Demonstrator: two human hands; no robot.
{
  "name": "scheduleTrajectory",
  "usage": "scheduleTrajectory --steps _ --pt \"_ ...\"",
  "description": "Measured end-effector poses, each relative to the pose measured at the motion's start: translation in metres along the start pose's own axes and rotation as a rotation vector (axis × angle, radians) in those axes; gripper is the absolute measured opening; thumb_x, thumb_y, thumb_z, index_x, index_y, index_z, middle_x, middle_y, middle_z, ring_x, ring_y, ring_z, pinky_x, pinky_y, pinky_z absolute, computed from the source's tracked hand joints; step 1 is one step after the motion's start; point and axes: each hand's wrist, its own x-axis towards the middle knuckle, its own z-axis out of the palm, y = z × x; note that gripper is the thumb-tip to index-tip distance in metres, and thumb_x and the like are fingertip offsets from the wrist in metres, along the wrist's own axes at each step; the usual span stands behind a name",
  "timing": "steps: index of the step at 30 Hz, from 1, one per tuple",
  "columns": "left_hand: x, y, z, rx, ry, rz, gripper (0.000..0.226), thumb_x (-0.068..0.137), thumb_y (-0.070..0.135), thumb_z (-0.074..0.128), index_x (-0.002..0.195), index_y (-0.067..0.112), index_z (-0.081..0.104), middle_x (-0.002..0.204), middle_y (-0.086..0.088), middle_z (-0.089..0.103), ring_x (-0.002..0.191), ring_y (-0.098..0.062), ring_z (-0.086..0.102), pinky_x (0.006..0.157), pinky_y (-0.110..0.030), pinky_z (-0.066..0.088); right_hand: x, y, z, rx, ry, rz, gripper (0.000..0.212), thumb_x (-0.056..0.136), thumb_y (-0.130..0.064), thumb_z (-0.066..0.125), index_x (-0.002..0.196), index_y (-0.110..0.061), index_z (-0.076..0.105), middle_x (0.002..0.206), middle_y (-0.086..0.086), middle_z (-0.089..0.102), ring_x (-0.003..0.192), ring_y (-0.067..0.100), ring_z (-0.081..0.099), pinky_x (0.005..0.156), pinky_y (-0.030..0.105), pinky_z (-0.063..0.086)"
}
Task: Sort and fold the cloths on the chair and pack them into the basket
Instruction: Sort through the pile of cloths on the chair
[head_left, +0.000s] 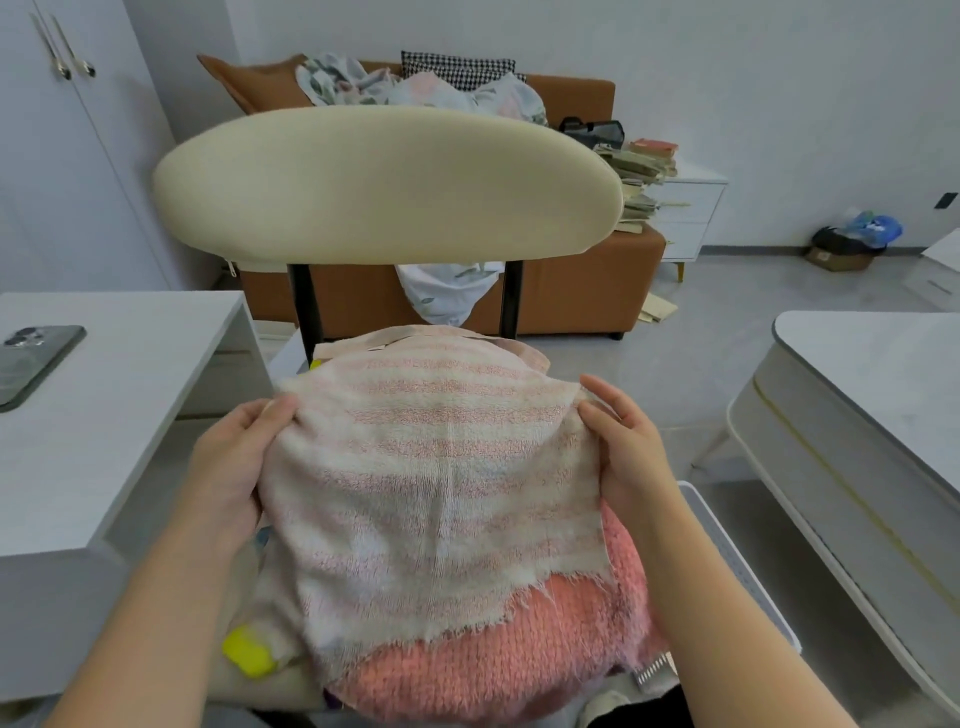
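Left hand (234, 457) at 9 o'clock and right hand (628, 452) at 3 o'clock each pinch a top corner of the striped towel (431, 467), which is spread over the pink knit cloth (519, 649) on the chair (384, 187). Best to pull it taut, then match the corners evenly.

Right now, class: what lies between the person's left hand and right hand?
In the head view, a pink-and-cream striped cloth spans the gap; the left hand and right hand each grip one side, over a fluffy pink cloth.

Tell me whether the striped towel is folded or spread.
Spread. The striped towel is stretched wide over the pink cloth, upper corners pinched by the left hand and right hand, frayed lower edge loose.
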Motion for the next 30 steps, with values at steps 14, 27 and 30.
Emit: scheduleTrajectory --steps 14,27,30 --pt "-0.032 0.086 -0.004 0.045 -0.022 0.293 0.016 0.094 0.018 0.056 0.078 0.02 0.06 0.08 0.001 0.059 0.073 -0.012 0.054 0.065 -0.025 0.044 -0.023 -0.093 0.005 -0.006 -0.037 -0.224 0.026 0.091 0.002 0.054 0.101 -0.018 0.067 0.098 0.001 0.066 0.091 0.014 0.06 0.085 0.031 0.049" --pt "-0.071 0.194 -0.001 0.529 0.008 0.782 0.016 0.09 0.018 0.062 0.084 0.033 0.065 0.089 0.0 0.069 0.085 -0.025 0.066 0.081 -0.037 0.056 -0.047 -0.199 0.02 -0.548 0.089 -0.709 0.023 0.084 -0.001 0.065 0.102 -0.015 0.068 0.089 -0.004 0.066 0.091 0.015 0.063 0.084 0.023 0.053" --pt "-0.077 0.205 0.0 0.523 -0.017 0.776 0.018 0.089 0.016 0.063 0.081 0.032 0.065 0.089 -0.004 0.069 0.085 -0.024 0.065 0.086 -0.041 0.054 -0.052 -0.211 0.018 -0.561 0.082 -0.701 0.016 0.085 -0.006 0.067 0.098 -0.016 0.068 0.09 -0.001 0.068 0.091 0.016 0.065 0.083 0.028 0.056"
